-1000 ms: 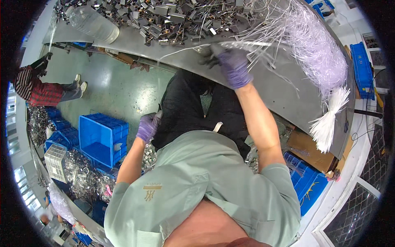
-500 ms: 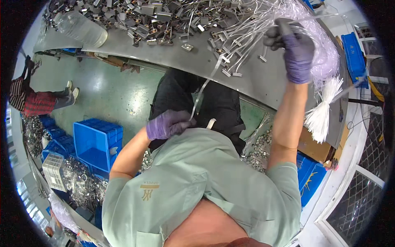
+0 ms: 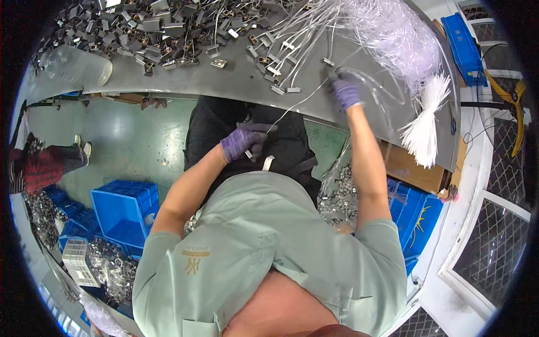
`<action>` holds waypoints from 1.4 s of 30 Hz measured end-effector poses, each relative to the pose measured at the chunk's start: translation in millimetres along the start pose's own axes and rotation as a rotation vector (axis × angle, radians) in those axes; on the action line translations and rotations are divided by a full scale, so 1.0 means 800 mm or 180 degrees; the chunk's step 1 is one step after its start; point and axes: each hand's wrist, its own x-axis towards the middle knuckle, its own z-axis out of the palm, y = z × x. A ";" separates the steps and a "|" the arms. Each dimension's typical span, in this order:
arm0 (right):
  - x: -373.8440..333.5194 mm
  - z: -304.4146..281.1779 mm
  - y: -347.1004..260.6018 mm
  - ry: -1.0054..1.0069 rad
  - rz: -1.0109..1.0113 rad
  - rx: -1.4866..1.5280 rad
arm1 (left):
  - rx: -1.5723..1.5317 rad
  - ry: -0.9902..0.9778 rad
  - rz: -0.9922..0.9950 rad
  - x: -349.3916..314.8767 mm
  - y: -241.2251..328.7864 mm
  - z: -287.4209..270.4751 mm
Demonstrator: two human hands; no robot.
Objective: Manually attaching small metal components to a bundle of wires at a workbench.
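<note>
A thin white cable (image 3: 301,103) runs taut between my two purple-and-grey gloved hands. My left hand (image 3: 246,140), in front of my lap, is closed on its near end, and a small pale connector piece (image 3: 249,153) shows under the fingers. Over the table's front part, my right hand (image 3: 343,90) is closed around the cable's farther stretch; its fingertips are partly hidden. Clear plastic strands (image 3: 373,84) loop out beside the right hand. Left of it lie several white cables with grey connectors (image 3: 274,71), fanned out on the grey table (image 3: 224,84).
Dark grey connector housings (image 3: 163,28) are heaped at the back left, near a clear plastic bottle (image 3: 77,65) lying on its side. A bundle of clear strands (image 3: 393,33) with white ends (image 3: 428,123) hangs over the right side. Blue crates (image 3: 124,208) stand on the floor.
My right hand has come down and left, away from the strand bundle, closer to the tabletop. The left hand has risen slightly toward the table edge. The whole view has shifted.
</note>
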 end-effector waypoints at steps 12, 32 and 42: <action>-0.021 -0.062 -0.073 -0.0915 0.1277 0.3844 | 0.0790 0.0181 0.0592 -0.020 0.030 0.006; -0.046 -0.014 -0.271 -0.1354 0.0549 0.3193 | -0.0328 0.1701 0.1970 -0.002 0.079 -0.060; -0.052 0.042 -0.252 -0.1392 0.0174 0.2221 | -0.2330 0.1035 0.1772 0.002 0.117 -0.061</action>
